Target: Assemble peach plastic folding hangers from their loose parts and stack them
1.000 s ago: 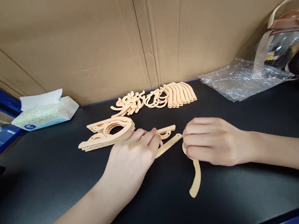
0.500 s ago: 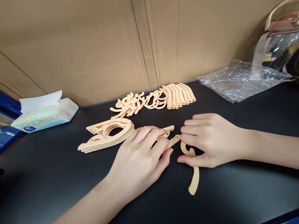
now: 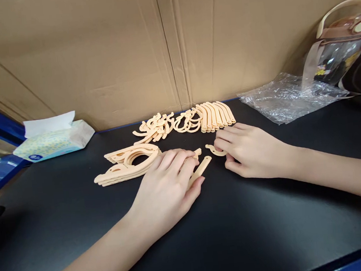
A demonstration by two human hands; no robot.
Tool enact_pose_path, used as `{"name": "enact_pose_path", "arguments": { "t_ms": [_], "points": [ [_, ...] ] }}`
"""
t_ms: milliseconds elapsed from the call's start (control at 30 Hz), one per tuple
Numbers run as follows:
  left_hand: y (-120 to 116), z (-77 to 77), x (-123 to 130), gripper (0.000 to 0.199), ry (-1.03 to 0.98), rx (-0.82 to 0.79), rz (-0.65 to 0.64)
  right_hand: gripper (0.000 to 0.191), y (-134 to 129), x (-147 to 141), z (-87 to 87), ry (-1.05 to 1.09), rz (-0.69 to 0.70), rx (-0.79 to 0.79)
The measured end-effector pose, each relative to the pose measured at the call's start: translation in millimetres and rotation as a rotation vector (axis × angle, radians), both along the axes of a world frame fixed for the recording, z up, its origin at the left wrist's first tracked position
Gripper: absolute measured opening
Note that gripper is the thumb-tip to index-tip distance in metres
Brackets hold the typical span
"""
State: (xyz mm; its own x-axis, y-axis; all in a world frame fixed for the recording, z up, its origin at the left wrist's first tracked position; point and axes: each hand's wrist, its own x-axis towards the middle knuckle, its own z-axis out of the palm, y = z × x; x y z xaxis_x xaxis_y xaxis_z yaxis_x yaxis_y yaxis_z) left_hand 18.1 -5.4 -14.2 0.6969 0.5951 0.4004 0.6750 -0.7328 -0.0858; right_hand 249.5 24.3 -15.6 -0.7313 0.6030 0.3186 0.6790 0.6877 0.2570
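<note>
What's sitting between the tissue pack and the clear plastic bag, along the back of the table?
In the head view, left to right: a heap of hook-shaped hanger pieces, some open-loop pieces, then a row of curved hanger arms.

1 head cam, above near side of table (image 3: 257, 234), facing fwd/down, close; cardboard (image 3: 79, 47) beyond table; table's near-L corner prob OOF.

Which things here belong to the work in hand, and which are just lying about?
Likely in the work:
straight piece under left hand
curved piece at right hand
stack
hooks
loops
strips

Likely lying about:
tissues
plastic
bottle
</note>
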Motion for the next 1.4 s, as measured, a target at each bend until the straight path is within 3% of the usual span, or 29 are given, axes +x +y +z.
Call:
{"name": "enact_pose_path", "arguments": {
  "t_ms": [167,400,633,800,933,1100,1233,1400],
  "points": [
    [0.5,-1.3,0.7,0.011,0.004,-0.067,0.001,0.014,1.8,-1.3,-3.7,0.026,-0.072,-0.006],
    [3.1,-6.4,-0.9,0.004,-0.151,-0.298,0.01,0.019,3.1,-5.2,-7.1,0.104,-0.071,-0.034],
    [1.8,-4.0,0.6,0.006,-0.131,-0.282,-0.045,0.019,3.4,-5.6,-7.5,0.199,-0.037,-0.046],
    [1.0,-4.3,1.5,0.012,-0.133,-0.288,-0.034,0.017,-1.9,-4.4,-7.8,0.278,-0.093,-0.166],
    [1.6,-4.5,1.0,0.012,-0.143,-0.32,-0.032,0.015,-4.8,-4.7,-6.6,0.351,-0.043,-0.274],
    [1.3,-2.9,-1.2,0.014,-0.2,-0.354,-0.017,0.028,-5.8,-4.8,-7.6,0.365,0.004,-0.231],
    [0.5,-1.3,-0.9,0.017,-0.213,-0.367,-0.015,0.029,-6.4,-4.5,-8.3,0.341,0.099,-0.19],
    [-0.6,-1.0,-0.3,0.016,-0.217,-0.376,-0.027,0.024,-5.4,-3.9,-8.6,0.39,0.178,-0.249]
  ]
}}
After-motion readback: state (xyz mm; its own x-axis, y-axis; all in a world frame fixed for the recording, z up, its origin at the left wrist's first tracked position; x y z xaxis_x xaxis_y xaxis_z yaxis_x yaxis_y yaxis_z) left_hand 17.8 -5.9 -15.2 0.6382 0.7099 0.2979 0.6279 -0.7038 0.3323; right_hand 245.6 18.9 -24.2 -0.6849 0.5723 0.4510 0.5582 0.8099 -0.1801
